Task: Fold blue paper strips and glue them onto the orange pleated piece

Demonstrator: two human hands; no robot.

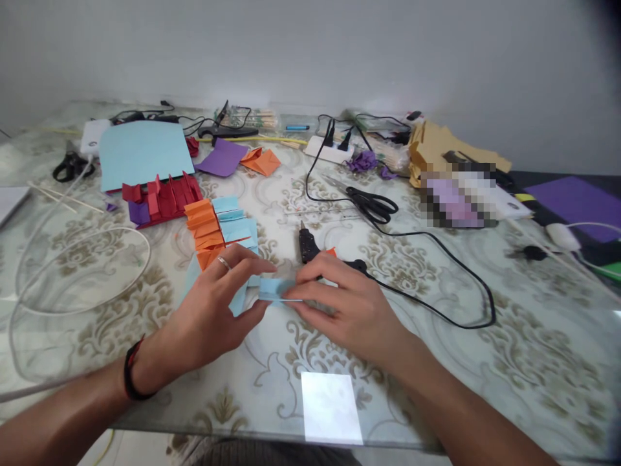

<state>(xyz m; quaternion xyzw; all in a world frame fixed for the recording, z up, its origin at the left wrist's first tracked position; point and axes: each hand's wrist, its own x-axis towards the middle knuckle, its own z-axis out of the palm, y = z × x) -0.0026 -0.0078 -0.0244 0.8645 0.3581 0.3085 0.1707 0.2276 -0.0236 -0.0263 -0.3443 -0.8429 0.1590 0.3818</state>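
A small folded strip of light blue paper [272, 290] lies low over the table in front of me. My right hand [347, 301] pinches its right end, hiding that part. At the paper's left end my left hand [220, 294] has thumb and fingers apart, with the thumb tip by the edge; whether it touches is unclear. Close beyond my left hand lie pleated orange paper [204, 226] and pleated light blue paper [237, 223]. Behind my right hand is a black glue gun [308, 243], partly covered by the hand.
Black scissors [371, 202] lie beyond the glue gun, whose cable [451, 259] loops right. Pleated red paper [162, 197], a light blue sheet [145, 152] and purple paper [223, 156] lie back left. A white power strip [327, 150] sits behind. A white cable [145, 246] curls left.
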